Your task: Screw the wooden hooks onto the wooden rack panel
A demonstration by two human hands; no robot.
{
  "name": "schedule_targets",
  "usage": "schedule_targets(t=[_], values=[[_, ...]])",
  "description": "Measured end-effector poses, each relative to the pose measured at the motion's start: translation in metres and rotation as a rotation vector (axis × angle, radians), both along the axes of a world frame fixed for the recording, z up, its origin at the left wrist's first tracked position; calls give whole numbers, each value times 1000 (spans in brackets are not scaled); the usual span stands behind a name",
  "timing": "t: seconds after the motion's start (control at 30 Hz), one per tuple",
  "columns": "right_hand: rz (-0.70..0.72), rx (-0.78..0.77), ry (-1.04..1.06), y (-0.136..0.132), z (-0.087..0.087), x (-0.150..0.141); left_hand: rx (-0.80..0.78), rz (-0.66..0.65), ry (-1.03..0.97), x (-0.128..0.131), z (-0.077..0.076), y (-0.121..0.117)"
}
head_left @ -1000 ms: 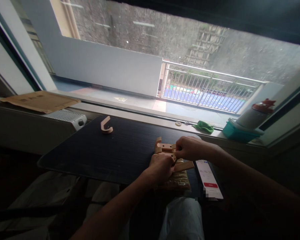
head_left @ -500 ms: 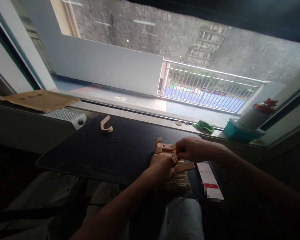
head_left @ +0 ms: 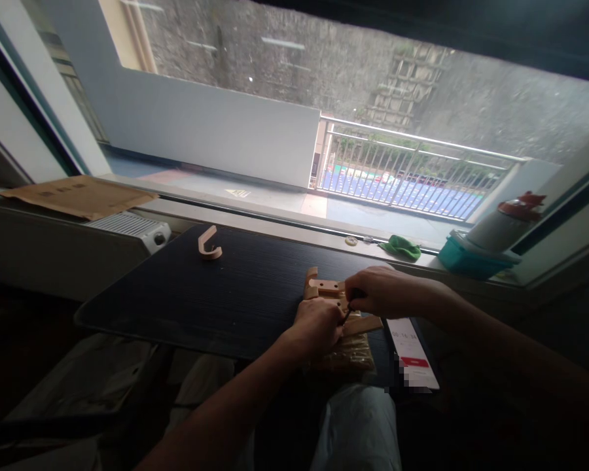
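Observation:
My right hand [head_left: 373,289] is closed around the dark handle of a screwdriver [head_left: 346,315], whose thin shaft slants down to the fingertips of my left hand [head_left: 319,324]. My left hand is closed on a light wooden piece [head_left: 363,326], much of which it covers. Under and beyond it are more wooden pieces, among them a flat one with dark holes [head_left: 328,286] and an upright curved one [head_left: 311,280]. They lie on a bundle in shiny clear wrap [head_left: 348,356]. Where the screwdriver's tip meets the wood is hidden.
On the dark table [head_left: 255,294] a J-shaped wooden hook [head_left: 209,244] stands at the far left. A phone [head_left: 412,353] showing a timer lies at the right. A green cloth [head_left: 400,247], a teal box [head_left: 476,256] and a bottle [head_left: 508,222] line the windowsill.
Both hands keep nearly the same place and grip, with only slight movement at the screwdriver. The phone's timer has moved on by a second.

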State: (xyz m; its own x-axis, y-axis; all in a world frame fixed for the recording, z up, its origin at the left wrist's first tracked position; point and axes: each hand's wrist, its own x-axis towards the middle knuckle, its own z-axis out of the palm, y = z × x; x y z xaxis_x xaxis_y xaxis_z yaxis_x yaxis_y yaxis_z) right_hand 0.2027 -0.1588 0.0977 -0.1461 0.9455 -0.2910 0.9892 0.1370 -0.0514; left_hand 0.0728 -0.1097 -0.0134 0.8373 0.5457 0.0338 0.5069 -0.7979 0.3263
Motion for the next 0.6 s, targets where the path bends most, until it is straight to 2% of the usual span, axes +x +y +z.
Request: schedule_targets(t=[0.13,0.23,0.43,0.6], values=[[-120,25,-57,1,-13,6,-6,9,-10,1,-1,0],[-164,43,-99,1,-12,7,-5,-10,-26,0,-2,1],[-51,-6,20,-1,1,6,10,-19,-41,-1,-2,2],[-16,64,106,-3,-7,11,-119,-91,-97,-8,9,4]])
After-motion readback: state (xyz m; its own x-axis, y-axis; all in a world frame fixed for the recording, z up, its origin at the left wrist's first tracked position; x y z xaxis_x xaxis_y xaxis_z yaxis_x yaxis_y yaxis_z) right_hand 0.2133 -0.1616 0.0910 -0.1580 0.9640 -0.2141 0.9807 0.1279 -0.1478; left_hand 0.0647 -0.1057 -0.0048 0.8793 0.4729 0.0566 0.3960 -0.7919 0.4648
